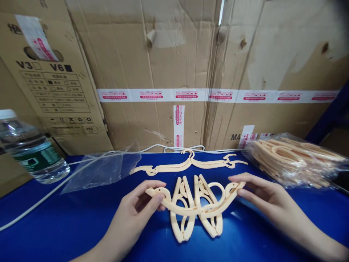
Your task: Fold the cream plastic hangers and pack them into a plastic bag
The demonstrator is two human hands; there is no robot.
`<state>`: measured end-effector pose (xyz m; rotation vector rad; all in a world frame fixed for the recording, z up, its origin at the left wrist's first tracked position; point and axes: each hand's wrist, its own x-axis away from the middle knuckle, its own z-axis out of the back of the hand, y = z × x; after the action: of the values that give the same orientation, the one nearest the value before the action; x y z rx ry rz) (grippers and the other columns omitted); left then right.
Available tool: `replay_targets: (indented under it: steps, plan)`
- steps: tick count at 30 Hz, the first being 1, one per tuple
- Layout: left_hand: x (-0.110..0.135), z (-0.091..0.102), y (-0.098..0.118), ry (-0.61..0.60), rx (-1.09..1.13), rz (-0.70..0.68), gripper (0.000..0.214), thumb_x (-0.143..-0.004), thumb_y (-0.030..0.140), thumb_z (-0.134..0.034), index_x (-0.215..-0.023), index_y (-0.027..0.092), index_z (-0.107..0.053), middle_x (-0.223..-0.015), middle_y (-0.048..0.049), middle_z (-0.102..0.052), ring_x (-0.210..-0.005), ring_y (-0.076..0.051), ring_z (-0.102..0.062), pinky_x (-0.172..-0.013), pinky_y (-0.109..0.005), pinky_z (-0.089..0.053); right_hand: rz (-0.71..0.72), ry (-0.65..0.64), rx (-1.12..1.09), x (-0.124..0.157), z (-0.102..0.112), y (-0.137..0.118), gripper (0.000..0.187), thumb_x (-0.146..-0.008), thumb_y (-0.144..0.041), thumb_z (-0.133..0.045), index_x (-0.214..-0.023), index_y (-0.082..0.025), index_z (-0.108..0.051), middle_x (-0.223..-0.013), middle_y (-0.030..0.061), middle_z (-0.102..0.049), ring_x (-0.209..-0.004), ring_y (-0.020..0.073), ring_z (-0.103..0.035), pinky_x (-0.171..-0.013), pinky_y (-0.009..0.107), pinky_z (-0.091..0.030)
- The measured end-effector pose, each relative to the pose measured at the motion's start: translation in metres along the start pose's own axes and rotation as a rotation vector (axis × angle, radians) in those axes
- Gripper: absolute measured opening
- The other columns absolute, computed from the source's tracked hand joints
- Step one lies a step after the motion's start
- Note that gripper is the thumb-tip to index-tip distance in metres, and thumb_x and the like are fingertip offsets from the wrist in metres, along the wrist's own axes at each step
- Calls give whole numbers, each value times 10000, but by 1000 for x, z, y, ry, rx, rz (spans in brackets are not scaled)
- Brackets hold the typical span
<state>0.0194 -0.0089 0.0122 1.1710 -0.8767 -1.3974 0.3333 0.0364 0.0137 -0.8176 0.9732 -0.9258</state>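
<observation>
Between my hands is a cream plastic folding hanger [180,210], its two arms spread out. My left hand [144,203] pinches its left end between thumb and fingers. The right end is gripped by my right hand [256,193]. Below and behind it, two folded hangers, a left one [174,227] and a right one [218,222], lie side by side on the blue table [152,242]. Farther back rests an unfolded hanger [174,168], arms out and hook toward the boxes. The held hanger covers part of the folded ones.
A clear bag of folded hangers [294,156] lies at the back right. At the left stand a water bottle [35,153] and a flat empty plastic bag [100,169]. A white cable [40,200] crosses the table. Large cardboard boxes [152,123] wall off the back.
</observation>
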Motion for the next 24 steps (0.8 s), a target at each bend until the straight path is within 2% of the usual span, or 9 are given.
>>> replay_targets:
  steps: [4, 7, 11, 13, 15, 17, 20, 24]
  plan:
    - [3, -4, -1, 7, 62, -19, 192, -837, 389, -678, -981, 262, -669, -736, 33, -682, -630, -147, -675, -650, -227, -567, -161, -1, -334, 9, -14, -1, 473, -859, -418, -706, -1249, -260, -491, -1005, 76, -709, -898, 235, -692, -874, 433, -561]
    - [5, -6, -3, 2, 113, -22, 199, -853, 368, -672, -1015, 255, -654, -724, 35, -668, -615, -143, -672, -640, -229, -568, -190, -8, -445, 15, -22, -6, 422, -863, -409, -702, -1174, -265, -455, -1065, 103, -705, -945, 271, -698, -900, 497, -548]
    - [7, -8, -5, -25, 179, -13, 213, -865, 362, -666, -1036, 239, -633, -747, 27, -680, -599, -135, -674, -608, -225, -568, -158, -127, -362, 21, -27, -15, 285, -901, -404, -655, -1083, -269, -484, -1218, 111, -660, -1093, 289, -656, -929, 466, -554]
    - [7, -9, -3, -26, 189, -13, 212, -862, 354, -667, -1028, 228, -628, -729, 26, -681, -591, -133, -675, -600, -222, -569, -126, -112, -266, 24, -27, -17, 247, -913, -414, -634, -1070, -267, -512, -1242, 108, -653, -1108, 285, -651, -912, 420, -571]
    - [6, -8, -1, -24, 178, -11, 203, -855, 345, -670, -1005, 215, -628, -699, 27, -674, -587, -134, -676, -603, -226, -573, -86, -65, -167, 27, -27, -18, 257, -921, -438, -610, -1101, -266, -546, -1185, 102, -678, -1080, 283, -666, -869, 381, -595]
    - [4, -8, 0, -21, 175, -11, 205, -851, 343, -672, -999, 208, -628, -698, 25, -675, -586, -134, -675, -605, -230, -576, -62, -55, -77, 29, -27, -17, 353, -935, -459, -577, -1231, -270, -542, -1087, 93, -705, -1047, 283, -681, -818, 360, -614]
    - [3, -8, 3, -26, 191, -4, 229, -837, 352, -685, -1002, 204, -624, -712, 21, -680, -580, -131, -670, -596, -232, -573, -43, -41, -17, 29, -29, -14, 553, -953, -468, -538, -1445, -269, -385, -1008, 87, -715, -1036, 282, -688, -808, 373, -616]
    - [6, -13, 5, -30, 243, 39, 268, -823, 363, -714, -1006, 195, -614, -728, 24, -666, -585, -119, -662, -602, -224, -562, -4, 20, -93, 28, -34, -16, 702, -966, -462, -523, -1535, -279, -155, -1091, 109, -710, -1006, 251, -703, -860, 390, -589]
